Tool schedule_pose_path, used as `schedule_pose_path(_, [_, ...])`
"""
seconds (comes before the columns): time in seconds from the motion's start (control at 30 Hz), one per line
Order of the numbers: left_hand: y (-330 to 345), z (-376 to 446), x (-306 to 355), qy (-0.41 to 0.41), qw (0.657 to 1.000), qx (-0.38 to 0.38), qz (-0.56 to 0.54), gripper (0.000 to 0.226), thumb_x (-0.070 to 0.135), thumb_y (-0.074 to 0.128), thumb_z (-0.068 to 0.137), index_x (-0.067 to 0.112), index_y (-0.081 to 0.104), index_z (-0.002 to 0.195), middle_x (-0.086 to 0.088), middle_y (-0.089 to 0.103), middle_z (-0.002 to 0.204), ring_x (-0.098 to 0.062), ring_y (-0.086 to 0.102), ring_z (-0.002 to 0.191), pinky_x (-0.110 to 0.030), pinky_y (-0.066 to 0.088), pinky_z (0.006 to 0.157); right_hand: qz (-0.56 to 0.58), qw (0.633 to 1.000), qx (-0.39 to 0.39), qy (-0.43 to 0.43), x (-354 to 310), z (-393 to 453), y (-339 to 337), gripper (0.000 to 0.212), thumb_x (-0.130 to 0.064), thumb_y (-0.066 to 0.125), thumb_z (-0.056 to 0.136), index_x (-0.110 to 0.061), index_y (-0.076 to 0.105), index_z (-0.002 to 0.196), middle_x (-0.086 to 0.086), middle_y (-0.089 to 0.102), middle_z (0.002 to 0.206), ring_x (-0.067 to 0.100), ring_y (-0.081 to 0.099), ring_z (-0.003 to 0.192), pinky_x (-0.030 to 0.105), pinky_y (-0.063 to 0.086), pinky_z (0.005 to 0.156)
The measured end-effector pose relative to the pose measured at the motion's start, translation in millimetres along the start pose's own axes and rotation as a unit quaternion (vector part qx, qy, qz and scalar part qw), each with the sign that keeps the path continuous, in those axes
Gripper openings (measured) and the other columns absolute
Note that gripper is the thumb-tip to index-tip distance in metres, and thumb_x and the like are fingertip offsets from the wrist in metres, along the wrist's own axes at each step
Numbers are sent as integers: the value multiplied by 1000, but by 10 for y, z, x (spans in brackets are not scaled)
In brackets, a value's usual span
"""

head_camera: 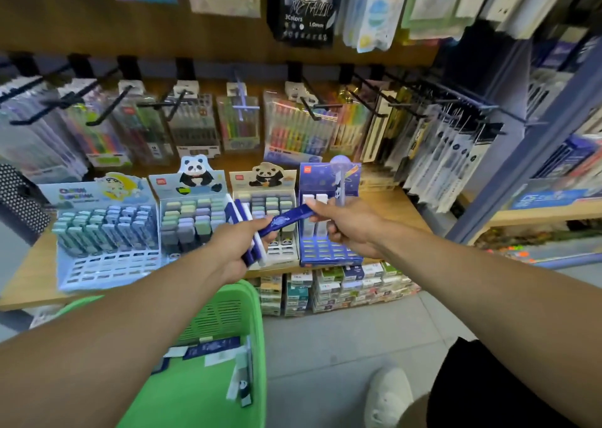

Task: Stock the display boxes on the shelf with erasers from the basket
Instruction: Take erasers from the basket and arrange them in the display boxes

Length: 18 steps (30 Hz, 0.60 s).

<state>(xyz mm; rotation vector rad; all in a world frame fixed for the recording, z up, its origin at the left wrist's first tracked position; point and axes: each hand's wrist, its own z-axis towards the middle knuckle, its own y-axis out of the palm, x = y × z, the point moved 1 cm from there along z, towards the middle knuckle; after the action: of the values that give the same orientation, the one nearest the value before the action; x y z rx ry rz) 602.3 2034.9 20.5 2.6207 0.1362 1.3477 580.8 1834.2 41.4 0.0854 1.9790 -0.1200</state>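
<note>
Head view of a stationery shelf during restocking. The left hand [241, 245] is curled around a bundle of long blue-and-white erasers [252, 235] that fan out from the fist toward 11 o'clock. The right hand [348, 224] pinches one blue eraser [288, 221] by its end, the piece lying nearly level and pointing toward 9 o'clock, its far tip meeting the left hand's fingertips. Both hands hover above the wooden shelf [400, 206], in front of four display boxes standing side by side: a pale blue box [107, 229] at 9 o'clock, two panda boxes [192, 212] [267, 199] in the middle, and a dark blue box [329, 252] directly beneath the right hand, holding white erasers upright in its rear rows. A green basket [224, 330] sits at 6 o'clock below the left forearm, with several more blue-and-white erasers [211, 349] lying loose on its floor. Hanging pen packs [237, 121] fill the wall at 12 o'clock; a white shoe [387, 395] shows at 5 o'clock.
</note>
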Motion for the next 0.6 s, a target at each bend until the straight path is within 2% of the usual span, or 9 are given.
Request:
schedule_pose_path(0.1, [56,122,-82,-5,1000,-7,24,20,17,72,89,7,71,106,-6,75,81,-9,70,60,-20,48,44,-51,998,22,13,97,123,-108,30,-26,81,85,-16,53,82,3,55,66,9,38,48,21,32,41])
schedule_pose_path(0.13, [75,149,-111,-9,999,-13,31,19,16,73,89,7,71,106,-6,76,88,-11,72,65,-21,48,44,-61,997,33,21,118,154,-141,27,-22,82,84,-16,56,84,0,50,61,10,37,48,21,32,39])
schedule_pose_path(0.2, [114,202,-180,-20,999,-21,45,21,18,73,88,8,70,107,-6,77,97,-16,74,75,-23,49,48,-85,995,53,27,132,199,-216,23,-21,83,83,-12,66,95,-4,52,56,10,38,48,21,32,39])
schedule_pose_path(0.3, [136,254,-295,-44,997,-26,53,27,23,73,89,11,68,112,-3,77,92,-19,75,78,-27,57,58,-141,986,91,-22,109,251,-421,24,-22,85,81,-8,73,95,3,64,72,16,48,57,23,40,45])
schedule_pose_path(0.37, [141,273,-352,-63,996,-37,51,27,24,68,92,12,67,116,-6,77,92,-23,75,80,-31,58,68,-217,968,109,-66,92,274,-576,17,-20,83,83,-10,71,90,6,67,82,16,54,62,23,44,52])
schedule_pose_path(0.5, [206,244,-384,-86,992,-74,56,27,15,59,95,7,59,120,-13,76,93,-24,73,76,-30,55,62,-375,914,126,-93,172,333,-746,14,-19,79,88,-16,66,83,-3,58,71,8,49,59,21,34,51])
schedule_pose_path(0.6, [265,221,-398,-90,990,-92,65,29,13,60,95,4,58,123,-13,76,94,-24,74,77,-33,58,68,-421,889,141,-113,219,404,-757,23,-17,76,90,-15,59,74,-3,58,71,8,46,58,23,29,50])
